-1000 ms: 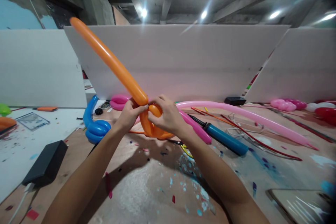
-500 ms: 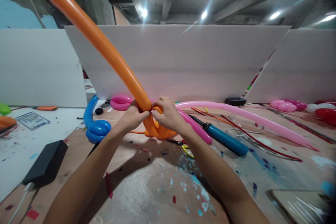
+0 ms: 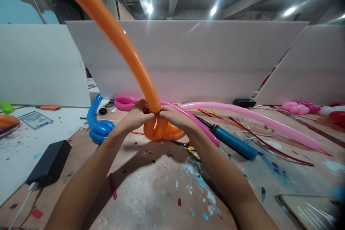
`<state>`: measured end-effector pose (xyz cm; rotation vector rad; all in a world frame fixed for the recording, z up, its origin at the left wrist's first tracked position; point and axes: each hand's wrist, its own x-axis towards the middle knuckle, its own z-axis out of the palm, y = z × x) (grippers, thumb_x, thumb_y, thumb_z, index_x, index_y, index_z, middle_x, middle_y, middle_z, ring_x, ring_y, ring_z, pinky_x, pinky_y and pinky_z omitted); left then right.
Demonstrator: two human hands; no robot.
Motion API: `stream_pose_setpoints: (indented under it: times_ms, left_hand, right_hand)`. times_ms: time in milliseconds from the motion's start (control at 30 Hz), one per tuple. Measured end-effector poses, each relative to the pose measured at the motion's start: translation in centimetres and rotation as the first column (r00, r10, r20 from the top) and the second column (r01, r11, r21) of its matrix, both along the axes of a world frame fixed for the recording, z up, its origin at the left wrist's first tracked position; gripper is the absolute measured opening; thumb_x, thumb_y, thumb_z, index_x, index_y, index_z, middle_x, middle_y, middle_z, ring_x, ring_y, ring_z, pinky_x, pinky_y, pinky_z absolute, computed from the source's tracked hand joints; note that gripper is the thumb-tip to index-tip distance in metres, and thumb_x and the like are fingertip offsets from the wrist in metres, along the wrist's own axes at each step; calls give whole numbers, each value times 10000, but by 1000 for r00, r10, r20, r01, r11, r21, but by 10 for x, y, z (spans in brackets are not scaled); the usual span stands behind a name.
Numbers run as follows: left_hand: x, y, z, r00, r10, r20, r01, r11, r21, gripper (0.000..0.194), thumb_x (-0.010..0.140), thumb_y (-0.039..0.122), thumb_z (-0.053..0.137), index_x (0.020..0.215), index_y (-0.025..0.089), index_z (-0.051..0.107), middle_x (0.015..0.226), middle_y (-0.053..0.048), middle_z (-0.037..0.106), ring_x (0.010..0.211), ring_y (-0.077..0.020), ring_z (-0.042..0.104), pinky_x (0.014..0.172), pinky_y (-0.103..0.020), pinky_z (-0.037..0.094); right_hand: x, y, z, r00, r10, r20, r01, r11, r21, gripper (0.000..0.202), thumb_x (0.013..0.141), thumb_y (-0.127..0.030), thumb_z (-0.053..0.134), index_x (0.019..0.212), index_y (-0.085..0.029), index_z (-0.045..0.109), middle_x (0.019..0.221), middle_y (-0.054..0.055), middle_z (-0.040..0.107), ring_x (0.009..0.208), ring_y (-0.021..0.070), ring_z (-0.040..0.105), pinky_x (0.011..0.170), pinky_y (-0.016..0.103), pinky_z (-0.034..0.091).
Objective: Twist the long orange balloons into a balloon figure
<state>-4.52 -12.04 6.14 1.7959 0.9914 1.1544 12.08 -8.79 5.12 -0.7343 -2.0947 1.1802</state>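
Note:
A long orange balloon (image 3: 122, 45) rises from my hands to the upper left and runs out of view at the top. Its lower part is folded into loops (image 3: 155, 129) that hang below my fingers. My left hand (image 3: 138, 115) pinches the balloon at the foot of the long section. Close beside it, my right hand (image 3: 172, 115) grips the same twisted spot from the right. The thumbs nearly meet, and the twist itself is partly hidden by the fingers. Behind my hands lies a magenta balloon (image 3: 199, 124), looped at its left end.
A blue balloon (image 3: 101, 129) lies left, near a black power adapter (image 3: 50, 161). To the right are a teal hand pump (image 3: 234, 142), a pink balloon (image 3: 258, 120), uninflated balloons and scissors (image 3: 192, 151). A phone (image 3: 309, 210) lies front right; white panels (image 3: 188, 61) stand behind.
The orange balloon's long section has bent more and leans less far left. Its lower loops have turned and now hang below the fingers. My right hand has lowered slightly, closer to the left.

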Motion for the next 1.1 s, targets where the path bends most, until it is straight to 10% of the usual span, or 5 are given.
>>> stream_pose_setpoints:
  times_ms: [267, 433, 600, 733, 1100]
  left_hand:
    - [-7, 6, -6, 993, -97, 71, 97, 995, -4, 358, 689, 203, 683, 1022, 135, 569, 1068, -103, 658, 983, -217, 647, 935, -398, 491]
    - [-5, 8, -12, 993, 107, 46, -115, 960, 257, 360, 732, 205, 686, 1043, 167, 508, 990, -67, 636, 893, -176, 656, 824, -343, 541]
    - [0, 6, -18, 901, 418, -114, -180, 601, 779, 66, 830, 202, 620, 873, 196, 668, 937, -65, 656, 903, -176, 619, 810, -332, 521]
    - [2, 9, -22, 837, 541, -77, -176, 399, 900, 94, 849, 235, 631, 882, 224, 718, 908, -56, 698, 858, -173, 627, 778, -324, 522]
    - [1, 5, -20, 766, 610, -205, -90, 417, 904, 165, 891, 234, 578, 888, 195, 738, 903, -67, 740, 798, -185, 635, 734, -324, 515]
  right_hand:
    - [5, -2, 1, 982, 86, -170, -115, 979, -168, 322, 772, -298, 633, 1055, -152, 675, 1097, 71, 685, 1029, 205, 598, 932, 332, 434]
    - [7, 8, -4, 963, 2, -270, -60, 976, -207, 264, 710, -271, 676, 937, -142, 708, 915, 43, 713, 885, 163, 613, 906, 323, 421]
    - [15, 12, -4, 945, -116, -305, 49, 975, -218, 249, 686, -327, 724, 852, -142, 711, 799, 22, 689, 790, 148, 597, 800, 295, 437]
    - [20, 9, 1, 968, -124, -217, 110, 991, -77, 302, 764, -433, 652, 815, -138, 689, 717, 11, 636, 703, 136, 561, 689, 274, 428]
    - [23, -3, 11, 986, -166, -30, 168, 944, 284, 259, 785, -314, 582, 915, -127, 704, 863, 45, 682, 822, 163, 582, 789, 292, 438]
